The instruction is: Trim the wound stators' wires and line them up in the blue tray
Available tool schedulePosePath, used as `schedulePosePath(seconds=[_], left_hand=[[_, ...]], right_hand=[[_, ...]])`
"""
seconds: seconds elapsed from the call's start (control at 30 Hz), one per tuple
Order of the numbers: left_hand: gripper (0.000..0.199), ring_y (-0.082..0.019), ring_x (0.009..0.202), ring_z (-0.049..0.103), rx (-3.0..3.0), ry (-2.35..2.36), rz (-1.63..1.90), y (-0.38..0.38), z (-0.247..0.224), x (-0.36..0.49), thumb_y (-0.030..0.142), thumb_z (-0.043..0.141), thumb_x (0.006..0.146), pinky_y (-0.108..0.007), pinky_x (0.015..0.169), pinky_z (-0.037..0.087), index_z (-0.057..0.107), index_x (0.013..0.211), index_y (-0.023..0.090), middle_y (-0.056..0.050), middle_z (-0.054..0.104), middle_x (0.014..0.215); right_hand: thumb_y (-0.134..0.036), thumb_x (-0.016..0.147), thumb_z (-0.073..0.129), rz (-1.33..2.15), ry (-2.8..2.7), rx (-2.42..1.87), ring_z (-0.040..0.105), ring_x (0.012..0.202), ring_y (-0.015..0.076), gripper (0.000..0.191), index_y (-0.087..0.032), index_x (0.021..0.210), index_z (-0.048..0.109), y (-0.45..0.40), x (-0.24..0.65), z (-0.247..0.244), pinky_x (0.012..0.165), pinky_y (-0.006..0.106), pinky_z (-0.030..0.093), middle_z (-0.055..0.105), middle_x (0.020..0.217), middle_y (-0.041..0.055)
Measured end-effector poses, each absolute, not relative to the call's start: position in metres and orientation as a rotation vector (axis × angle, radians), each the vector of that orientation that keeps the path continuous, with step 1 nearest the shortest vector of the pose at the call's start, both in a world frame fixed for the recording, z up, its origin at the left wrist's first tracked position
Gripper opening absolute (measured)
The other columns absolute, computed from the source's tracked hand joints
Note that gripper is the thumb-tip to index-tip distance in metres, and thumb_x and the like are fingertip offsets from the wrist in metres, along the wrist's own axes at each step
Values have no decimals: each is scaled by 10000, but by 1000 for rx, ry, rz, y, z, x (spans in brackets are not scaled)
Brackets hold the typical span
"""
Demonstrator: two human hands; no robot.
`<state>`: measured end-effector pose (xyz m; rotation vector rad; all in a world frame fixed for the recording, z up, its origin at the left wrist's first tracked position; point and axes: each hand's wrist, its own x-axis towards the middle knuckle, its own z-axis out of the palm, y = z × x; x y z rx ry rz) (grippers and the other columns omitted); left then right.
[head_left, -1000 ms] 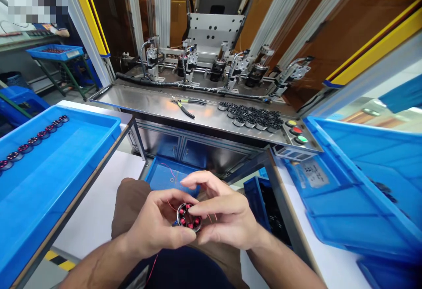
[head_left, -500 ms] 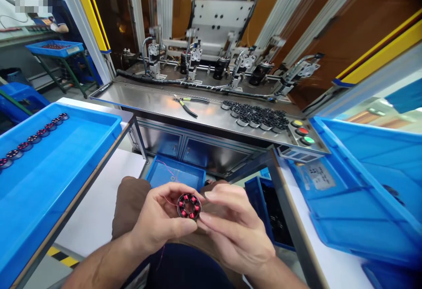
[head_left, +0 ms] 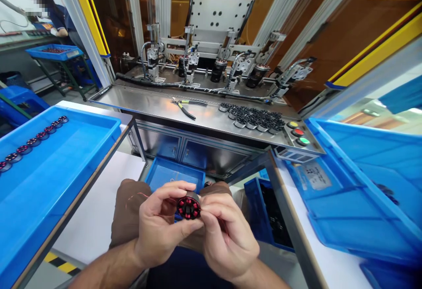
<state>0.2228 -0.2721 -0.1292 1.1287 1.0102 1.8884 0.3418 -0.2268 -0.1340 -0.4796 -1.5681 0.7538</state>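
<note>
My left hand [head_left: 158, 229] is closed round a motor stator [head_left: 189, 208], a dark ring with red wire coils inside, held over my lap. Its thumb lies below the ring and its fingers curl over the top left. At the ring's right edge, my right hand [head_left: 229, 238] is closed in a pinch on a thin red wire, part of which shows against the palm. Another loose strand of red wire [head_left: 137, 194] trails left of my left hand over the trouser leg. The fingertips hide the wire's exact grip point.
A blue tray [head_left: 89, 124] at left carries a row of wound stators [head_left: 33, 142]. On the steel machine ledge [head_left: 138, 100] lie pliers [head_left: 186, 107] and many black stator rings [head_left: 252, 116], near coloured buttons [head_left: 298, 133]. Blue bins [head_left: 362, 183] stand right. A co-worker [head_left: 61, 18] is far left.
My right hand has moved in from the right, its spread fingers closing into a pinch at the stator's edge. The stator has tilted, showing more of its outer side.
</note>
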Motion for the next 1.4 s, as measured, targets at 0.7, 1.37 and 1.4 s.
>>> schedulePosePath(seconds=[0.7,1.37,1.4], left_hand=[[333,-157,775,688,1061,705,1426,-273,-136,198,398,603,939,-280,658,567,657,1249,292,-105,639,1183],[261,-151,710,721,1005,819,1407,-274,-133,201,332,709,883,-232,627,566,560,1072,231,-22,710,866],[256,-155,743,723,1061,845,1465,-274,-134,202,309,720,874,-241,648,578,583,1078,237,-27,703,918]], right_hand=[[-78,910,579,768,-1684,-541,590,655,122,153,-182,814,638,-211,354,-127,602,239,492,627,709,10],[-109,923,569,757,-1744,-468,596,633,138,143,-184,827,644,-209,357,-119,576,259,517,633,685,23],[-106,920,570,802,-1706,-498,585,632,133,155,-183,804,640,-210,356,-120,580,254,507,623,679,18]])
